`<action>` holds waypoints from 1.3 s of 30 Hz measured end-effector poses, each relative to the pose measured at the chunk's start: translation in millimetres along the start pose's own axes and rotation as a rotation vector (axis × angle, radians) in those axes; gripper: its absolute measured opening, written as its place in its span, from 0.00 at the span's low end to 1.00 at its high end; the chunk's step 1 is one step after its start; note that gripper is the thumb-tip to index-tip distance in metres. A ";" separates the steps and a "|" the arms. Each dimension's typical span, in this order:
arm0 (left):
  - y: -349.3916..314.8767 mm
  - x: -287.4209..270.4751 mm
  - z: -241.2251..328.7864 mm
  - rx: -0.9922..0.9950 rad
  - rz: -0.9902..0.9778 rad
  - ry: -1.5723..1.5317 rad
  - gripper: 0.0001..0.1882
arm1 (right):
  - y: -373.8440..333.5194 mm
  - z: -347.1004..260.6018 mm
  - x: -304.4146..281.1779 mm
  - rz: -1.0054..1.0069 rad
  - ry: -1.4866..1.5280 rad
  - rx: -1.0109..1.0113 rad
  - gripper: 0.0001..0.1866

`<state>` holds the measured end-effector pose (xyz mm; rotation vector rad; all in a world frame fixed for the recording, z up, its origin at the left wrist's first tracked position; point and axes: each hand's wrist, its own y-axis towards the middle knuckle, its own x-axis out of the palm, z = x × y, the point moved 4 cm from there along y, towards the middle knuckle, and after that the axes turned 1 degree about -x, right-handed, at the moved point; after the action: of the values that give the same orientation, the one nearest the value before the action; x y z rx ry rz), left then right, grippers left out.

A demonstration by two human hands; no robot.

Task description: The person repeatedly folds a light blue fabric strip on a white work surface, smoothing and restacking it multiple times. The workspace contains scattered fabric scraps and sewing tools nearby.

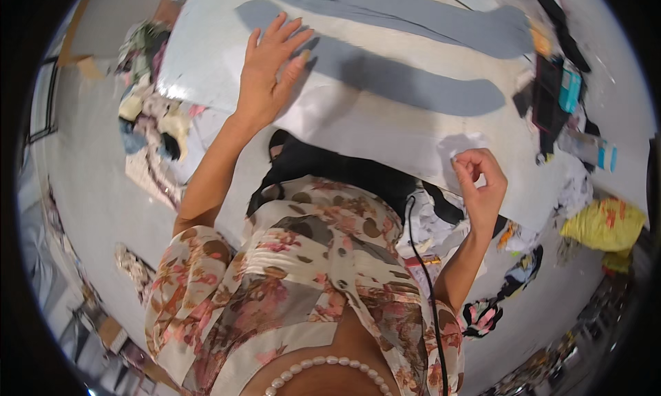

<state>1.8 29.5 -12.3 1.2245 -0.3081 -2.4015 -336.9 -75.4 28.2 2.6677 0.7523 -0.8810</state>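
"Where's the left hand (267, 72)?"

"Over the narrow grey strip (413, 76), near its left end, fingers spread apart. That strip slants across the surface (200, 51), on the near side of a wider grey piece (406, 12) toward the far edge."

"And the right hand (483, 179)?"

"At the near edge, toward the right corner, thumb and forefinger closed together beside a white sheet (385, 138). Whether they grip it, I can't tell."

"What's along the right edge?"

"A teal packet (569, 90), among dark items."
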 end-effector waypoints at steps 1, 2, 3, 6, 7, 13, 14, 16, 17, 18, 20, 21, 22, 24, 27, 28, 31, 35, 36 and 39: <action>-15.1 -13.8 -9.5 -0.058 0.099 -0.011 0.17 | 0.7 -11.7 15.5 -0.024 -0.016 -0.061 0.06; -25.1 -21.4 -17.6 -0.102 0.126 0.013 0.16 | 0.3 -16.9 32.9 -0.057 -0.014 -0.135 0.06; -38.1 -30.3 -25.3 -0.146 0.155 0.037 0.16 | -2.1 -18.1 53.7 -0.091 -0.012 -0.211 0.06; -75.2 -42.8 -38.8 -0.237 0.236 0.095 0.15 | 2.5 -42.6 97.1 -0.196 -0.018 -0.317 0.08; -83.6 -44.8 -39.2 -0.253 0.249 0.099 0.15 | 5.2 -51.4 107.9 -0.228 -0.025 -0.329 0.09; -97.8 -30.6 -8.1 -0.192 0.147 0.156 0.22 | 19.6 -56.5 147.5 -0.123 -0.245 -0.425 0.11; -93.8 -21.9 9.2 -0.153 0.123 0.156 0.25 | 19.8 -56.0 150.6 -0.120 -0.291 -0.434 0.10; -82.8 -0.2 30.4 -0.072 0.063 0.127 0.30 | 20.1 -52.3 152.7 -0.115 -0.347 -0.457 0.08; -77.4 10.6 37.6 -0.032 0.029 0.108 0.32 | 20.6 -51.6 152.6 -0.110 -0.372 -0.468 0.07; -75.3 16.9 41.5 0.009 -0.005 0.087 0.34 | 20.8 -52.3 151.2 -0.126 -0.353 -0.454 0.07; -73.4 19.5 31.5 -0.080 0.019 0.086 0.34 | 21.1 -53.1 147.1 -0.154 -0.314 -0.425 0.05; -72.6 21.0 26.1 -0.124 0.031 0.085 0.34 | 22.2 -50.6 145.6 -0.149 -0.274 -0.403 0.05; -73.8 20.8 22.3 -0.129 0.048 0.089 0.34 | 22.8 -46.3 145.5 -0.143 -0.232 -0.380 0.04; -76.8 20.6 16.5 -0.139 0.082 0.097 0.34 | 22.7 -32.0 144.3 -0.142 -0.104 -0.264 0.04; -79.5 22.5 14.7 -0.124 0.136 0.105 0.28 | 21.8 -10.4 134.7 -0.163 0.141 0.002 0.04; -80.2 23.8 13.9 -0.122 0.143 0.104 0.26 | 22.7 -11.4 124.3 -0.168 0.201 0.077 0.04; -78.0 24.1 14.0 -0.118 0.167 0.153 0.24 | 16.8 21.3 86.0 -0.004 0.515 0.225 0.06; -80.6 26.5 12.3 -0.119 0.183 0.174 0.22 | -5.2 81.4 11.7 0.467 0.967 0.242 0.11; -80.8 26.7 12.4 -0.114 0.189 0.174 0.22 | -14.9 105.4 -10.9 0.597 1.095 0.310 0.12; -80.2 25.7 13.5 -0.100 0.200 0.180 0.22 | -53.1 164.6 -90.0 0.613 1.419 0.142 0.15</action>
<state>-44.1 88.6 -53.2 1.2883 -0.2396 -2.0958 -507.7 -126.8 -50.5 3.0034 -0.0437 1.2539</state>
